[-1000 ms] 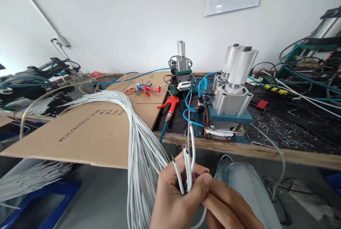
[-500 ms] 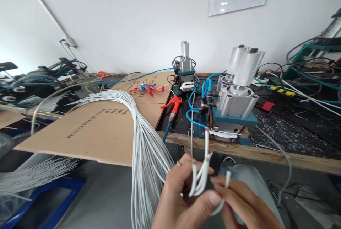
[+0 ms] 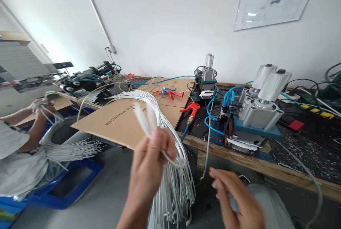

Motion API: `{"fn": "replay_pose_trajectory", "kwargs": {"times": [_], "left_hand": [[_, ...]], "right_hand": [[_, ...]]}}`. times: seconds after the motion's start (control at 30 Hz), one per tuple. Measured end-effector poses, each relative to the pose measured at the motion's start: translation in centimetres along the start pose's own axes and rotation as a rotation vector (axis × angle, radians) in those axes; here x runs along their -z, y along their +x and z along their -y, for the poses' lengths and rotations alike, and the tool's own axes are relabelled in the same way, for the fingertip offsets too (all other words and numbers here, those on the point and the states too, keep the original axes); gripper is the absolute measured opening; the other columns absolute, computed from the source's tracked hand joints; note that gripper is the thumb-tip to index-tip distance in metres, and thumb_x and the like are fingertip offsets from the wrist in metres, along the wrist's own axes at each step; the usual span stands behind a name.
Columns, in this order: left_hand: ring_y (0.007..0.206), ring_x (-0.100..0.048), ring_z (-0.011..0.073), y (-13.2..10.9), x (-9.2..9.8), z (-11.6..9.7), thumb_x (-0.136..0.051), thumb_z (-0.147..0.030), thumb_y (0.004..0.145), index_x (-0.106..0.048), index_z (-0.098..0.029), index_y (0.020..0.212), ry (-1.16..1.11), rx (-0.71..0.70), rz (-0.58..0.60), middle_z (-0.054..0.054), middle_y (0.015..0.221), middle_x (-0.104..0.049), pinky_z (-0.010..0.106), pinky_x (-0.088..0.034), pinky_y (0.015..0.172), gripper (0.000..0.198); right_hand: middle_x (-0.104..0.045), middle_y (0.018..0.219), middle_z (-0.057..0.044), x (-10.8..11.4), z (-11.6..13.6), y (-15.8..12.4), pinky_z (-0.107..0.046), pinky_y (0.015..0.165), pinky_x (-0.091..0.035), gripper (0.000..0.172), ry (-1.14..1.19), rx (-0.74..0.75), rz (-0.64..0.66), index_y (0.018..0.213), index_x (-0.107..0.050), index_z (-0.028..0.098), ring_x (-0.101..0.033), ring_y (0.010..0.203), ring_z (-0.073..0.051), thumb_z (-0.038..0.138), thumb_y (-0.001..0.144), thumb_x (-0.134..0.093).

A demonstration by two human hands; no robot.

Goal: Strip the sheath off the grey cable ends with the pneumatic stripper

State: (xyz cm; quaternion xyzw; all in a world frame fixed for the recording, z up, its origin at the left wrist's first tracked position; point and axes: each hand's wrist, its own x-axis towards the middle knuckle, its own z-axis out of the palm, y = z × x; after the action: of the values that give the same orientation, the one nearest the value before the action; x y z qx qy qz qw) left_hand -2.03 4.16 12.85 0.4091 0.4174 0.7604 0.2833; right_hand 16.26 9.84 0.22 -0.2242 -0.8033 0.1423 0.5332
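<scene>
Raised in front of the cardboard, my left hand (image 3: 154,154) is closed on a few white cable ends (image 3: 145,120), blurred by motion; a cable loops out to its right. Behind it, a thick bundle of white cables (image 3: 173,186) bends over the cardboard sheet (image 3: 119,126) and hangs off the bench edge. My right hand (image 3: 234,193) is at the lower right, fingers apart and holding nothing, below the larger pneumatic machine (image 3: 259,115).
A red air gun (image 3: 192,110) and a smaller machine (image 3: 207,79) stand on the bench, with red-and-blue tools (image 3: 170,92) on the cardboard. At left, another person's hands (image 3: 42,108) hold white cables above a blue frame (image 3: 66,193).
The view has turned left, bringing the other person into sight. My left hand has lifted away leftward with the cable ends. My right hand has separated from the cables and opened.
</scene>
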Motion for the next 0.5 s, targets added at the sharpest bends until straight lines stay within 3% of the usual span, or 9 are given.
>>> {"fn": "replay_pose_trajectory", "kwargs": {"times": [0.07,0.1,0.17,0.23,0.3,0.4,0.5], "left_hand": [[0.063,-0.05,0.0144,0.4,1.1,-2.0,-0.065,-0.046,0.098,-0.052,-0.02,0.063,-0.042,-0.166,-0.1,0.0,0.063,-0.05,0.025,-0.049,0.062,0.045],[0.073,-0.056,0.0162,0.3,1.5,-3.1,-0.068,-0.047,0.095,-0.051,-0.02,0.061,-0.03,-0.23,-0.159,0.001,0.065,-0.052,0.025,-0.054,0.073,0.047],[0.07,-0.056,0.0149,-0.2,2.1,-4.9,-0.07,-0.05,0.093,-0.049,-0.02,0.061,-0.037,-0.235,-0.226,0.0,0.063,-0.05,0.024,-0.057,0.071,0.048],[0.047,-0.035,0.0083,-1.1,2.4,-6.0,-0.065,-0.049,0.096,-0.047,-0.02,0.065,-0.09,-0.167,-0.252,-0.005,0.056,-0.037,0.018,-0.045,0.047,0.047],[0.044,-0.01,0.0075,-2.2,2.4,-6.5,-0.061,-0.05,0.099,-0.043,-0.02,0.065,-0.116,-0.12,-0.305,-0.008,0.053,-0.02,0.017,-0.028,0.036,0.048],[0.047,-0.004,0.0094,-3.5,2.5,-6.1,-0.061,-0.059,0.095,-0.033,-0.021,0.061,-0.107,-0.098,-0.451,-0.007,0.054,-0.009,0.021,-0.021,0.035,0.059],[0.046,-0.003,0.0087,-4.1,3.2,-5.3,-0.057,-0.067,0.094,-0.025,-0.021,0.058,-0.102,-0.066,-0.469,-0.006,0.052,-0.006,0.025,-0.016,0.034,0.066]], "right_hand": [[-0.077,0.108,-0.013,-3.2,-0.5,-1.1,-0.023,0.047,-0.062,0.033,0.024,-0.094,0.052,0.133,-0.061,0.017,-0.078,0.072,-0.022,0.021,0.103,-0.047],[-0.078,0.106,-0.014,-4.6,-0.9,-1.7,-0.028,0.05,-0.064,0.034,0.015,-0.098,0.046,0.135,-0.06,0.018,-0.078,0.069,-0.025,0.022,0.104,-0.045],[-0.079,0.105,-0.012,-6.8,-1.5,-2.8,-0.032,0.061,-0.068,0.032,0.017,-0.084,0.048,0.128,-0.063,0.023,-0.079,0.082,-0.029,0.019,0.104,-0.043],[-0.079,0.095,-0.009,-7.9,-1.9,-3.5,-0.032,0.062,-0.068,0.029,0.032,-0.068,0.074,0.116,-0.066,0.025,-0.079,0.079,-0.028,0.018,0.104,-0.04],[-0.078,0.084,-0.005,-7.9,-2.1,-3.8,-0.031,0.056,-0.065,0.027,0.045,-0.067,0.106,0.107,-0.066,0.026,-0.078,0.069,-0.025,0.018,0.104,-0.04],[-0.075,0.077,-0.003,-7.1,-2.4,-3.5,-0.032,0.049,-0.061,0.023,0.027,-0.08,0.138,0.101,-0.064,0.027,-0.075,0.061,-0.025,0.02,0.104,-0.042],[-0.072,0.073,-0.004,-5.9,-3.0,-3.6,-0.032,0.043,-0.056,0.023,-0.009,-0.097,0.156,0.095,-0.063,0.025,-0.073,0.056,-0.025,0.026,0.105,-0.043]]}}
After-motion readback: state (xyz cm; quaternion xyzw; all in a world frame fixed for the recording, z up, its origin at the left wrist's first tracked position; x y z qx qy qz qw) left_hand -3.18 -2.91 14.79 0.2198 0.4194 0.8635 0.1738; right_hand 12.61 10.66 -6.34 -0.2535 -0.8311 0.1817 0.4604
